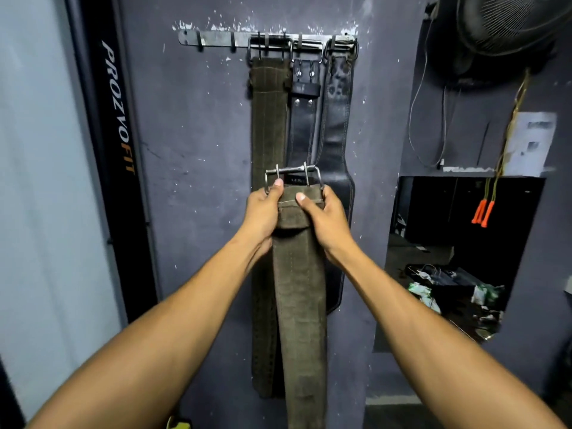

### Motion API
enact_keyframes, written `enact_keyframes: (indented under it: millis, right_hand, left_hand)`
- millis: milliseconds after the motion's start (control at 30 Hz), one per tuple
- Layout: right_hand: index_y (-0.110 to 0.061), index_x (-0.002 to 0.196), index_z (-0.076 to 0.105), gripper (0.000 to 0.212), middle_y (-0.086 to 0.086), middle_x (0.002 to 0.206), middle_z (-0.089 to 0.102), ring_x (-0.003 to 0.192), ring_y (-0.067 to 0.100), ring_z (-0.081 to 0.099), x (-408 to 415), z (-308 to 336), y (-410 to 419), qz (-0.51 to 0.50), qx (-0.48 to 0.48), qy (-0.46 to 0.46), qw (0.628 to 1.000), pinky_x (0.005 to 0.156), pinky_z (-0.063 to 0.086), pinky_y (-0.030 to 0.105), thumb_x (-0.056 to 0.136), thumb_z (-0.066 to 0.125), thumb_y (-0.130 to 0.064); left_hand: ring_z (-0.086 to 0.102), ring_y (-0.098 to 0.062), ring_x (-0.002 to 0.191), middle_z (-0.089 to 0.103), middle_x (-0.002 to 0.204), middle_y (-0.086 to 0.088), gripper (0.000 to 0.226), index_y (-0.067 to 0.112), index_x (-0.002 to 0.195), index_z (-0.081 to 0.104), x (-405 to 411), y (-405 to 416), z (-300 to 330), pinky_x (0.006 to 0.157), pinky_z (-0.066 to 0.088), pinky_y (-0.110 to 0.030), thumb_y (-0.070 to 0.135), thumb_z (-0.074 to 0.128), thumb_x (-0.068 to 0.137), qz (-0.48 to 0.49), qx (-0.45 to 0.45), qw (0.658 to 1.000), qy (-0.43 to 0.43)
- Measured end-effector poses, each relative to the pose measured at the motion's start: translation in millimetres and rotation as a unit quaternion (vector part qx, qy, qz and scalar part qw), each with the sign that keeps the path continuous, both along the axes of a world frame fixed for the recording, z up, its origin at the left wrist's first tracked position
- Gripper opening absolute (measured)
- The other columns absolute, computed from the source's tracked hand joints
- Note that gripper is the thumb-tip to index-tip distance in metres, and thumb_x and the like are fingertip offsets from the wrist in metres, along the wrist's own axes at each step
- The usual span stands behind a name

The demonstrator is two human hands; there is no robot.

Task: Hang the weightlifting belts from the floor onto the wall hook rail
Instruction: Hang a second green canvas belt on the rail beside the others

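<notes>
I hold an olive suede belt [301, 305] upright in front of the wall, its metal buckle [292, 176] at the top. My left hand [263, 212] and my right hand [325, 216] grip it just under the buckle, thumbs on the front. The rest of the belt hangs down between my forearms. High on the wall is a metal hook rail [216, 38]. Three belts hang from its right half: an olive one [267, 119], a black one [303, 125] and a wider black one [337, 119]. The hooks on the rail's left part are bare.
A black banner [119, 119] stands against the wall at left. To the right, a dark wall opening [458, 243] shows clutter inside. Orange-handled skipping ropes [483, 212] hang beside it. A fan [510, 29] is mounted at top right.
</notes>
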State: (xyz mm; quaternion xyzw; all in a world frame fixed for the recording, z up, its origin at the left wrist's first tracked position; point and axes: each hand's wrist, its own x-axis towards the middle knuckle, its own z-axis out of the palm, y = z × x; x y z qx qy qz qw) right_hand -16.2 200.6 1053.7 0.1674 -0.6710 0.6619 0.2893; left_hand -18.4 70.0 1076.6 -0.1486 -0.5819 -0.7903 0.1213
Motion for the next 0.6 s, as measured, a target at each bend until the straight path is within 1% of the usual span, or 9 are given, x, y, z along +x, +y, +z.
enact_keyframes:
  millis: [33, 100, 167, 233, 300, 400, 467, 533, 600]
  right_hand:
    - [-0.014, 0.112, 0.064, 0.03, 0.003, 0.108, 0.079, 0.106, 0.024, 0.075, 2, -4, 2, 0.002, -0.008, 0.0, 1.0, 0.1, 0.058, 0.049, 0.093, 0.073, -0.035]
    - [-0.017, 0.119, 0.058, 0.037, -0.005, 0.1, 0.08, 0.096, 0.01, 0.076, 7, -19, 11, 0.039, -0.046, 0.005, 0.998, 0.085, 0.062, 0.031, 0.093, 0.07, -0.041]
    - [-0.018, 0.124, 0.058, 0.033, -0.009, 0.103, 0.081, 0.095, 0.004, 0.075, 15, -47, 17, 0.077, -0.026, -0.007, 0.997, 0.08, 0.059, 0.022, 0.097, 0.07, -0.033]
    - [-0.024, 0.117, 0.069, 0.02, -0.007, 0.108, 0.081, 0.102, 0.007, 0.075, 19, -77, 13, 0.076, 0.029, -0.018, 0.997, 0.088, 0.059, 0.027, 0.097, 0.073, -0.021]
    - [-0.028, 0.104, 0.076, 0.012, -0.005, 0.106, 0.082, 0.101, 0.01, 0.076, 19, -89, 7, 0.052, 0.014, -0.011, 0.999, 0.09, 0.06, 0.034, 0.097, 0.073, -0.018]
    - [-0.024, 0.104, 0.077, 0.01, -0.002, 0.106, 0.082, 0.1, 0.012, 0.076, 23, -88, 10, 0.079, -0.037, -0.026, 0.996, 0.086, 0.062, 0.029, 0.099, 0.071, -0.019]
    - [-0.017, 0.107, 0.077, 0.012, -0.002, 0.103, 0.082, 0.096, 0.01, 0.076, 30, -105, 14, 0.121, -0.032, -0.075, 0.989, 0.081, 0.061, 0.026, 0.098, 0.07, -0.014]
    - [-0.012, 0.103, 0.077, 0.01, -0.003, 0.096, 0.082, 0.089, 0.008, 0.076, 38, -132, 13, 0.123, -0.013, -0.12, 0.985, 0.078, 0.059, 0.028, 0.098, 0.069, -0.011]
    - [-0.012, 0.102, 0.078, 0.011, 0.0, 0.097, 0.083, 0.091, 0.012, 0.077, 43, -143, 10, 0.11, -0.032, -0.125, 0.986, 0.078, 0.06, 0.026, 0.098, 0.069, -0.015]
  left_hand:
    - [0.075, -0.025, 0.084, 0.077, 0.095, -0.017, 0.037, -0.008, 0.11, 0.068, 1, 1, -3, 0.082, 0.062, -0.041, 0.025, 0.054, 0.106, 0.014, -0.004, 1.0, 0.009]
    - [0.072, -0.028, 0.087, 0.074, 0.097, -0.02, 0.031, -0.005, 0.106, 0.067, 4, 1, -6, 0.086, 0.059, -0.043, 0.023, 0.053, 0.106, 0.011, -0.002, 0.999, 0.034]
    - [0.068, -0.032, 0.092, 0.071, 0.103, -0.027, 0.027, -0.002, 0.106, 0.064, 7, -1, -1, 0.091, 0.056, -0.047, 0.022, 0.053, 0.106, 0.002, 0.021, 0.999, 0.043]
    - [0.066, -0.035, 0.099, 0.068, 0.113, -0.035, 0.027, -0.002, 0.11, 0.063, 9, -1, 7, 0.099, 0.054, -0.054, 0.023, 0.053, 0.107, -0.002, 0.039, 0.998, 0.048]
    - [0.066, -0.035, 0.097, 0.069, 0.107, -0.032, 0.025, 0.0, 0.107, 0.063, 11, 1, 14, 0.099, 0.053, -0.054, 0.023, 0.053, 0.107, -0.001, 0.035, 0.998, 0.054]
    - [0.066, -0.031, 0.09, 0.067, 0.098, -0.024, 0.025, 0.0, 0.105, 0.063, 16, 4, 21, 0.09, 0.055, -0.046, 0.022, 0.052, 0.107, 0.005, 0.019, 0.997, 0.072]
    - [0.067, -0.025, 0.079, 0.069, 0.092, -0.02, 0.026, -0.001, 0.102, 0.064, 18, 0, 32, 0.081, 0.056, -0.037, 0.021, 0.051, 0.107, 0.011, 0.027, 0.996, 0.087]
    - [0.069, -0.017, 0.068, 0.072, 0.081, -0.011, 0.027, 0.002, 0.095, 0.065, 18, -6, 48, 0.071, 0.058, -0.03, 0.021, 0.051, 0.107, 0.016, 0.034, 0.995, 0.095]
    - [0.07, -0.013, 0.065, 0.071, 0.079, -0.008, 0.026, 0.004, 0.094, 0.065, 21, -8, 59, 0.068, 0.058, -0.028, 0.021, 0.051, 0.107, 0.018, 0.025, 0.995, 0.099]
